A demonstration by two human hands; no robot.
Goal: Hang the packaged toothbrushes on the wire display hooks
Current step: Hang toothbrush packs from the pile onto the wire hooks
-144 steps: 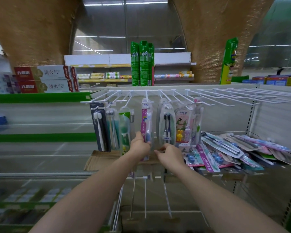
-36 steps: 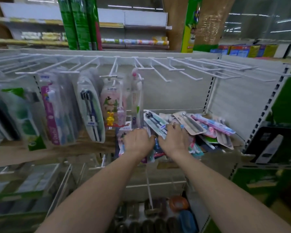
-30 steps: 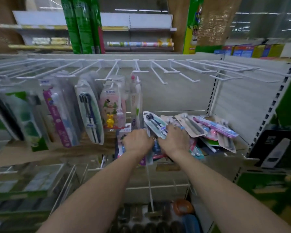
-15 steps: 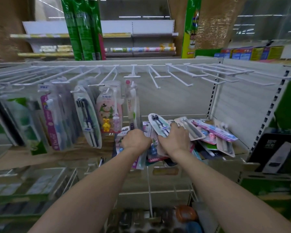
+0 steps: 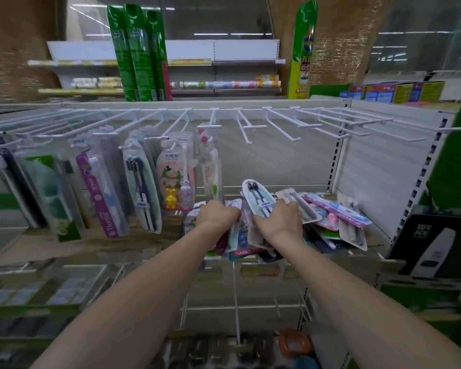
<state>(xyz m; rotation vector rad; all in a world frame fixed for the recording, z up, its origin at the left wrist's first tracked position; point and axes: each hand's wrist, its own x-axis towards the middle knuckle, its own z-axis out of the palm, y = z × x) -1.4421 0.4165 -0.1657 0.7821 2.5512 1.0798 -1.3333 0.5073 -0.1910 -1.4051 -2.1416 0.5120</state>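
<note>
White wire hooks (image 5: 253,127) run in a row above both hands, and those straight over the grip are bare, while the ones up and to the left already carry packs (image 5: 141,193). Below them lies the loose pile (image 5: 330,217) of toothbrush packs on the shelf. My right hand (image 5: 278,222) curls round an oval pack (image 5: 258,197), holding it tilted up out of the heap, probably to free its hang hole (the hole itself I cannot make out). My left hand (image 5: 218,215) grips other packs just beside it, fingers curled over their edges, likely steadying the pile so only one pack lifts. Further packs fan out to the right of the right hand. Nothing from this grip is on a hook yet.
</note>
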